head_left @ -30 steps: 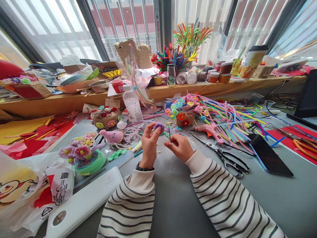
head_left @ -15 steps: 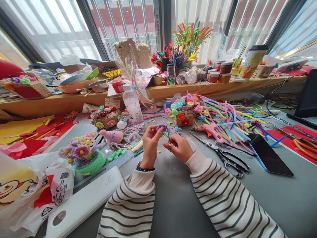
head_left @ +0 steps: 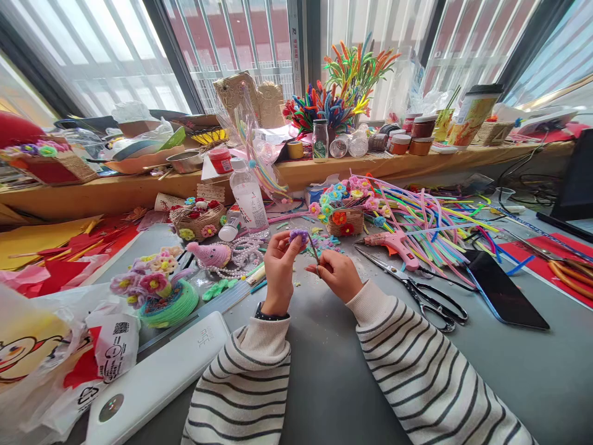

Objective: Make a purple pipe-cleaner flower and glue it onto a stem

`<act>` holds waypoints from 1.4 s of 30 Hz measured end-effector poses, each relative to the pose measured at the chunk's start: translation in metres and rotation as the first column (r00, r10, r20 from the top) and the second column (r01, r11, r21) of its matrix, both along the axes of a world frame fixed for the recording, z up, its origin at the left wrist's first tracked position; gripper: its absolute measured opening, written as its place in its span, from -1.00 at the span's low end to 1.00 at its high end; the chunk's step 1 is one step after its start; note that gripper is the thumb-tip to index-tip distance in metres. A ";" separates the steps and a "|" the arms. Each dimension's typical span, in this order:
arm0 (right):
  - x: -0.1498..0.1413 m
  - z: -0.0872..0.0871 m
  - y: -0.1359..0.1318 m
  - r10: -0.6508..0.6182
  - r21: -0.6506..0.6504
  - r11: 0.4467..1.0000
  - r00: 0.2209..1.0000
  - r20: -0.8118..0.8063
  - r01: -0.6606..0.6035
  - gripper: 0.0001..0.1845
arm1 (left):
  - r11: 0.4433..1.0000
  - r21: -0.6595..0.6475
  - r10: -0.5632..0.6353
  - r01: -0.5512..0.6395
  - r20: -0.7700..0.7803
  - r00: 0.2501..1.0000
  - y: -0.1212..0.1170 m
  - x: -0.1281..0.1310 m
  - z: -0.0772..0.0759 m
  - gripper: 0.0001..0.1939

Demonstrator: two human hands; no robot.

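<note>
My left hand [head_left: 280, 266] is closed, pinching a small fuzzy purple flower [head_left: 299, 235] between thumb and fingertips above the grey table. Facing it, my right hand [head_left: 340, 272] grips small scissors [head_left: 314, 248], their thin dark blades pointing up at the flower's right edge. My fingers cover most of the handles. Beneath and behind the flower lie pastel fuzzy scraps [head_left: 324, 242]. Just beyond my right hand is a pink glue gun [head_left: 393, 244], and large scissors [head_left: 412, 287] lie to its near side.
On the left are a white power bank [head_left: 162, 377], a green pot of fuzzy flowers [head_left: 169, 303] and a clear bottle [head_left: 249, 198]. A flower-covered basket [head_left: 347, 222] stands behind my hands. Pipe cleaners [head_left: 430, 216] and a dark phone [head_left: 503, 287] lie on the right.
The purple flower has turned and shifted slightly left in my left hand. The scissors' blades have tilted further left. My arms stay in nearly the same place.
</note>
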State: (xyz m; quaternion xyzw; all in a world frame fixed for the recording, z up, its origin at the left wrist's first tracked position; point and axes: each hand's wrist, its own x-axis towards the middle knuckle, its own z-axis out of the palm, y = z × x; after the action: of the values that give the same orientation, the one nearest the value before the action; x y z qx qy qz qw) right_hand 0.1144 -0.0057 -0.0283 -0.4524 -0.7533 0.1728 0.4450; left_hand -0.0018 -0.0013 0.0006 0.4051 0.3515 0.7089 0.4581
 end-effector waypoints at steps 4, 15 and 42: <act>-0.001 0.002 -0.002 0.001 -0.023 1.000 1.000 -0.003 -0.001 -0.61 | 1.000 0.014 0.025 -0.025 0.004 1.000 0.001 0.001 -0.001 -0.79; -0.001 0.003 -0.004 0.037 -0.050 0.998 0.999 0.012 -0.037 -0.59 | 0.998 0.039 0.058 -0.055 -0.104 0.993 0.002 -0.001 -0.005 -0.79; -0.002 0.004 -0.004 0.040 -0.040 0.998 0.999 0.030 -0.039 -0.60 | 0.984 0.052 0.171 -0.168 -0.075 0.982 0.003 0.000 -0.003 -0.81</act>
State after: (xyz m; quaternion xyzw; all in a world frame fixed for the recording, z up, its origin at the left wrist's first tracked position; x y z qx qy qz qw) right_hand 0.1126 -0.0097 -0.0246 -0.4488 -0.7653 0.1891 0.4209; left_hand -0.0022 0.0013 -0.0021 0.4118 0.3862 0.7366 0.3724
